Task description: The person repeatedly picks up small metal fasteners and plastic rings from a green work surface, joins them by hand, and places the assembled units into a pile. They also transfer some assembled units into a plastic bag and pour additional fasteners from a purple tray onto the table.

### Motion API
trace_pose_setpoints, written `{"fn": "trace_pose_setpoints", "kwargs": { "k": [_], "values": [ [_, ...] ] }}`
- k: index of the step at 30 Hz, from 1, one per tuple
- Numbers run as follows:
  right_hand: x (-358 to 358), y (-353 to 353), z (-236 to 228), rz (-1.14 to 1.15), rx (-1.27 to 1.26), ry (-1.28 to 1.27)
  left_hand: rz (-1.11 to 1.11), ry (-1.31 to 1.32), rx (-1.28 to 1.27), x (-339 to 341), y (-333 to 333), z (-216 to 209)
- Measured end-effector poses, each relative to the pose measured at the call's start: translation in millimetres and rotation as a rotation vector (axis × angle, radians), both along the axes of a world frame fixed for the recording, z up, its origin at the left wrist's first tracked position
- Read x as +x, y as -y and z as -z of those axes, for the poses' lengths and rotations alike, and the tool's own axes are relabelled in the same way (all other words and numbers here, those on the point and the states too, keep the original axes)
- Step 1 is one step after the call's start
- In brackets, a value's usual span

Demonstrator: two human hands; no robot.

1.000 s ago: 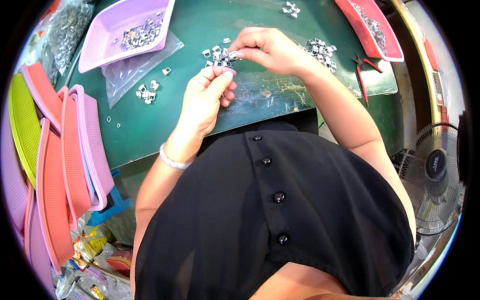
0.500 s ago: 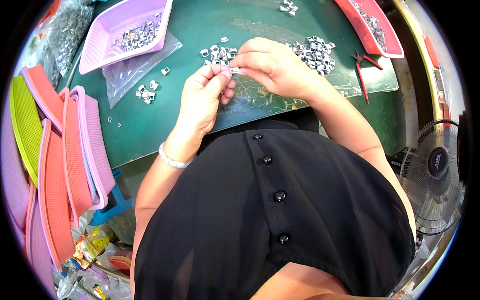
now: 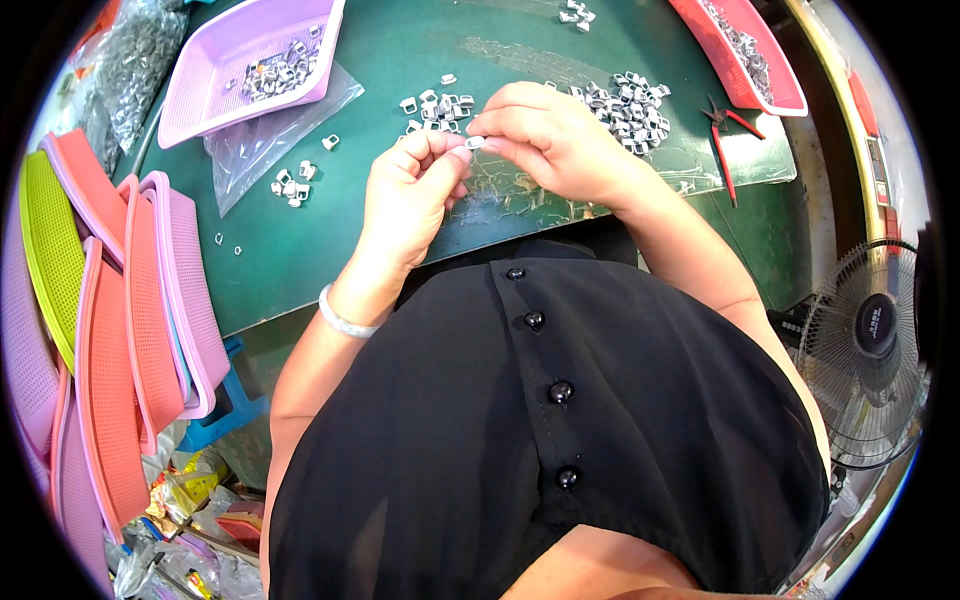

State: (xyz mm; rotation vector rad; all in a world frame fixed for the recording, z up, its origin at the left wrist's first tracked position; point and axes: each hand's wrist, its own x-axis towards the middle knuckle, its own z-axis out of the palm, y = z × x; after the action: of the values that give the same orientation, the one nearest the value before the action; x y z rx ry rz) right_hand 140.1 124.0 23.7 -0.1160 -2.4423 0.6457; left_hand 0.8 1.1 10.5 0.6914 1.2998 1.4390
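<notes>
Between my two hands, close above the table's near edge, is a small silver metal ring-like piece. My left hand pinches it between thumb and curled fingers. From the other side, the fingertips of my right hand close on the same piece. Just beyond my left fingers lies a small group of similar square metal pieces. A larger heap of metal pieces lies beyond and right of my right hand. The exact shape of the held piece is partly hidden by my fingers.
A lilac basket of metal pieces rests on a clear plastic bag at far left. At far right stands a red basket, with red-handled pliers nearby. Stacked baskets fill the left side; a fan stands right.
Both hands have shifted very slightly to the right, with the metal piece still between their fingertips. Everything else on the table stays where it was.
</notes>
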Motion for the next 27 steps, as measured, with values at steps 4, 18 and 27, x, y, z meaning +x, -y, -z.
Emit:
{"fn": "trace_pose_setpoints", "kwargs": {
  "k": [4,18,27],
  "values": [
    [2,1,2,-0.005,-0.137,0.015,-0.01,-0.042,0.021,2,0,-2],
    [7,1,7,-0.045,-0.383,0.024,0.042,-0.137,0.098,5,0,1],
    [9,-1,10,-0.101,-0.42,0.001,0.009,-0.368,0.158,10,0,-1]
  ]
}}
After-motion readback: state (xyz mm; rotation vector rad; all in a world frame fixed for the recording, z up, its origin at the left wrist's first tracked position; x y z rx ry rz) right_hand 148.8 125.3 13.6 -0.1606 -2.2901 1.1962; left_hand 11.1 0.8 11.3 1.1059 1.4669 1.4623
